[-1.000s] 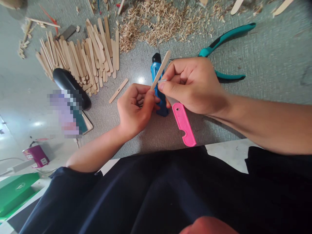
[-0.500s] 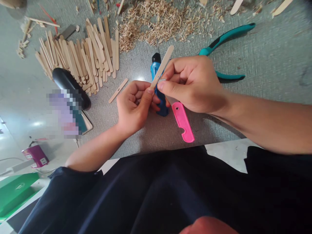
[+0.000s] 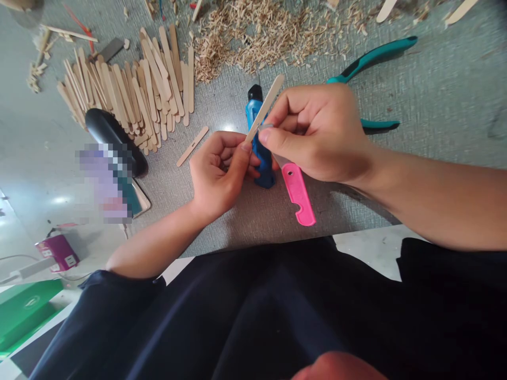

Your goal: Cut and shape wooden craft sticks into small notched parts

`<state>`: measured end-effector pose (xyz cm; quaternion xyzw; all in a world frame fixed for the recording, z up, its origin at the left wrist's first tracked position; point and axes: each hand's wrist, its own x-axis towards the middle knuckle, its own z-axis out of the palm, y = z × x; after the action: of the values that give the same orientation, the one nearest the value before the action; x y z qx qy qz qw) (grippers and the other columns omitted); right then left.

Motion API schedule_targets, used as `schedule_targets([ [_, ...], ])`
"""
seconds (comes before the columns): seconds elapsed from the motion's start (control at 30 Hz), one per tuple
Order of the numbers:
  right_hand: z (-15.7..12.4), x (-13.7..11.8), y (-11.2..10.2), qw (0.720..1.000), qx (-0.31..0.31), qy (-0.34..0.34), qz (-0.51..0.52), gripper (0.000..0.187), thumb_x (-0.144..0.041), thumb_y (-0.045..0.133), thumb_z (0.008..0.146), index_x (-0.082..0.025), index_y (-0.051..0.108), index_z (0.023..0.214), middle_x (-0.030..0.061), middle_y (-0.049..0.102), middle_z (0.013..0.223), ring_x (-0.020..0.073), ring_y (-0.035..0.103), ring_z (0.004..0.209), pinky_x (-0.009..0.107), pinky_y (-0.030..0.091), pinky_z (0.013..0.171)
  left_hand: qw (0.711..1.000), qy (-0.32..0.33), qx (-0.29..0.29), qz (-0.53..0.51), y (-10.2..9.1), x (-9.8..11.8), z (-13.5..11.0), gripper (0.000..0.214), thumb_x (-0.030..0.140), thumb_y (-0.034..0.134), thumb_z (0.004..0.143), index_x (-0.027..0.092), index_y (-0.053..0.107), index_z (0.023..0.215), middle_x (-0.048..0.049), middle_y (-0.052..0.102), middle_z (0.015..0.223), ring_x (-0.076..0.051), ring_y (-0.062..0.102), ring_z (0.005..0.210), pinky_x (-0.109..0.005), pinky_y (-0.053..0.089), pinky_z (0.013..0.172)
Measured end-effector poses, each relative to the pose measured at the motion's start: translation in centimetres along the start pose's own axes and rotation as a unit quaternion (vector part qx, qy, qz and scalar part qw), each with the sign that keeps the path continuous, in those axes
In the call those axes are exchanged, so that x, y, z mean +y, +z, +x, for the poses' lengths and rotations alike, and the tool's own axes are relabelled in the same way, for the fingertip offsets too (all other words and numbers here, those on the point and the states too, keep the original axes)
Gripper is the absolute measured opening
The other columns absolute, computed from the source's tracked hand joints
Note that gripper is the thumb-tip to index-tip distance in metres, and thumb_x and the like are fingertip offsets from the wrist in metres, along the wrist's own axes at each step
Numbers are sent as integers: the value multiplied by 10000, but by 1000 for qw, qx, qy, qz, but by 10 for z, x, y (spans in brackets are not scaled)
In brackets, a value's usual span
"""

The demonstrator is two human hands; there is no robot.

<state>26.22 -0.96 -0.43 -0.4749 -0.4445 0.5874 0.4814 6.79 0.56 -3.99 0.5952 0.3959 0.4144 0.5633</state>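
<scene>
My left hand [image 3: 217,177] is closed around the lower end of a wooden craft stick [image 3: 266,104], which points up and to the right. My right hand [image 3: 317,132] grips a pink-handled knife [image 3: 298,193], thumb pressed near the blade, and the blade meets the stick's edge just above my left fingers. Directly behind both hands, a blue glue gun [image 3: 258,142] lies on the grey mat [image 3: 435,105].
A pile of craft sticks [image 3: 130,92] lies at the upper left, one notched stick [image 3: 192,146] beside it. Wood shavings [image 3: 269,31] cover the top. Teal pliers [image 3: 372,58] lie behind my right hand. A black object [image 3: 111,140] and a green box [image 3: 24,311] are at the left.
My right hand and the knife have shifted slightly up and away along the stick. The stick's tip has risen a little. My left hand has stayed almost still.
</scene>
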Motion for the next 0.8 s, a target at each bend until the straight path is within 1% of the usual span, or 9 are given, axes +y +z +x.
schedule_targets([
  [0.07,0,0,1,1000,0,9,-10,366,-227,999,945,-264,662,807,-15,750,677,152,697,577,292,547,506,1000,-2,3,-1,0,0,0,552,782,814,1056,237,735,1028,22,839,753,-90,727,502,-174,555,439],
  [0.13,-1,1,0,1000,1,13,-9,374,-294,1008,951,-268,663,810,-16,748,668,154,684,564,294,530,498,1000,-9,1,-13,-2,1,2,538,771,837,1046,242,743,1016,33,821,727,-93,717,492,-184,564,441],
  [0.2,-1,2,0,1000,-7,7,-6,389,-382,1020,949,-266,670,827,-5,766,688,156,690,580,292,523,506,999,-20,-14,-33,-4,3,4,519,753,857,1038,246,749,1001,39,819,716,-99,713,481,-191,567,435],
  [0.27,-1,3,-1,1000,-22,-4,-15,395,-428,1023,946,-256,681,850,12,785,715,155,697,607,285,504,512,998,-27,-34,-55,-6,5,7,503,733,879,1028,249,752,984,40,828,716,-104,712,471,-192,558,423],
  [0.37,-2,4,-1,999,-31,-10,-38,388,-435,1013,966,-246,690,863,26,800,740,149,693,621,285,463,507,996,-31,-44,-68,-8,7,8,506,736,897,1009,254,750,965,46,826,705,-111,710,462,-195,545,410],
  [0.53,-2,4,0,999,-11,-24,-34,447,-503,1021,969,-265,667,835,10,765,693,149,671,578,314,424,475,997,-30,-33,-63,-6,5,7,517,762,882,1009,260,757,1003,48,824,719,-110,711,468,-197,552,415],
  [0.7,0,5,-2,999,-1,-35,-41,471,-499,1047,949,-268,654,831,-7,744,664,132,677,570,304,427,469,999,-27,-23,-35,-6,1,6,558,803,856,1007,257,739,1021,53,777,701,-100,685,463,-198,555,426],
  [0.8,1,6,-2,998,-1,-45,-34,471,-507,1046,945,-269,657,828,-5,776,683,135,706,577,293,445,472,999,-18,-21,-31,-5,0,5,533,775,841,1036,253,733,1027,51,778,711,-94,693,477,-192,562,439],
])
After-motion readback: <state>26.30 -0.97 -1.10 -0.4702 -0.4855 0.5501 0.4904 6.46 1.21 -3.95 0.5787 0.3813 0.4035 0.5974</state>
